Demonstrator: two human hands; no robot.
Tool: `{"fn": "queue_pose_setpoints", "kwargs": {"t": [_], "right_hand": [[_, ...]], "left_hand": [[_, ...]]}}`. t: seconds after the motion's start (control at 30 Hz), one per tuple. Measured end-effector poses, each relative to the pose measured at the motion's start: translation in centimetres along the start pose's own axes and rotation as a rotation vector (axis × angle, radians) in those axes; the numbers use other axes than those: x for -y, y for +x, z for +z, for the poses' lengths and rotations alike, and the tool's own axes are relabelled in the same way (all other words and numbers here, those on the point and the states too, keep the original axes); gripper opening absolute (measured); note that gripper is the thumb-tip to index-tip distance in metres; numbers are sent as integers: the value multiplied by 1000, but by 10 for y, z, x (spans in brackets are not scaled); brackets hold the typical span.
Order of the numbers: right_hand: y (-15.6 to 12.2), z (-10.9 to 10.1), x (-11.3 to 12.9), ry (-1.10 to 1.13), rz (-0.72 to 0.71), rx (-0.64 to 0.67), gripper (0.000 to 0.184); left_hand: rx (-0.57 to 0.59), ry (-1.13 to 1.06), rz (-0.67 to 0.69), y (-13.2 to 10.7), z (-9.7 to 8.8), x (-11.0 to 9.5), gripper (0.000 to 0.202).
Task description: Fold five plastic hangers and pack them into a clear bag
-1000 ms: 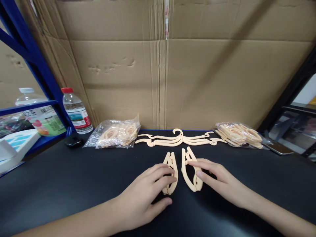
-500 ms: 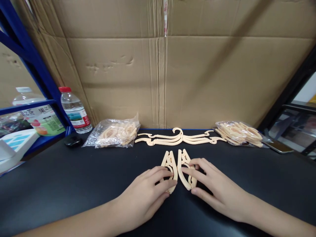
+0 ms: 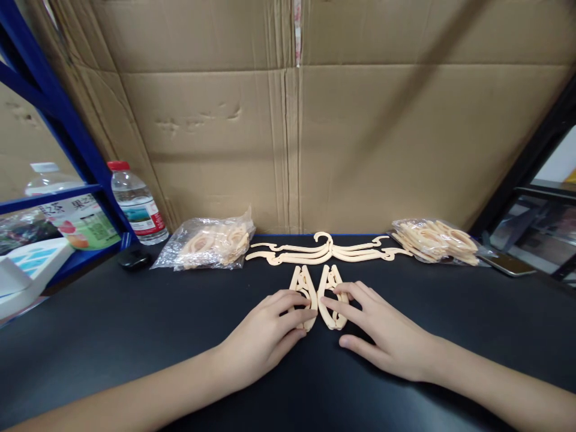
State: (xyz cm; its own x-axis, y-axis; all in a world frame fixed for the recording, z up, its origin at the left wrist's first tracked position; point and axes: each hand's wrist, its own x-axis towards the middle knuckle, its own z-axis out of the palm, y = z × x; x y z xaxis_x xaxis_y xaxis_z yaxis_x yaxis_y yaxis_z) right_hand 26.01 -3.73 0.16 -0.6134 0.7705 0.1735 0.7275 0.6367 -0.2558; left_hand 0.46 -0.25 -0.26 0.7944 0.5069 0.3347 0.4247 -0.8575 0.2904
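Two folded cream plastic hangers lie side by side on the black table (image 3: 112, 336). My left hand (image 3: 263, 336) rests with its fingers stretched flat over the left folded hanger (image 3: 302, 284). My right hand (image 3: 382, 333) lies the same way over the right folded hanger (image 3: 330, 283), fingers spread, thumb on the table. The two pieces almost touch at their lower ends. Behind them, a small stack of unfolded hangers (image 3: 326, 251) lies spread across the table near the cardboard.
A clear bag of folded hangers (image 3: 209, 243) lies at back left, another bag (image 3: 436, 241) at back right. A water bottle (image 3: 137, 204), a dark mouse (image 3: 132, 259) and a blue shelf (image 3: 58, 192) stand left. A phone (image 3: 506, 263) lies right. Cardboard (image 3: 297, 138) walls the back.
Both hands have slid the two folded hangers away from me and closer together, until they nearly touch; the right hand moved left the most.
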Motion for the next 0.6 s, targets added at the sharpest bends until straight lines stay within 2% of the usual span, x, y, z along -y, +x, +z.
{"fn": "queue_pose_setpoints", "kwargs": {"t": [0.27,0.6], "right_hand": [[-2,-1,-1,7,-18,-14,54],[-10,-1,-10,151,-7,-130,48]], "left_hand": [[-20,-38,-17,1,-1,1,34],[-148,-150,-48,-1,-10,-2,25]]}}
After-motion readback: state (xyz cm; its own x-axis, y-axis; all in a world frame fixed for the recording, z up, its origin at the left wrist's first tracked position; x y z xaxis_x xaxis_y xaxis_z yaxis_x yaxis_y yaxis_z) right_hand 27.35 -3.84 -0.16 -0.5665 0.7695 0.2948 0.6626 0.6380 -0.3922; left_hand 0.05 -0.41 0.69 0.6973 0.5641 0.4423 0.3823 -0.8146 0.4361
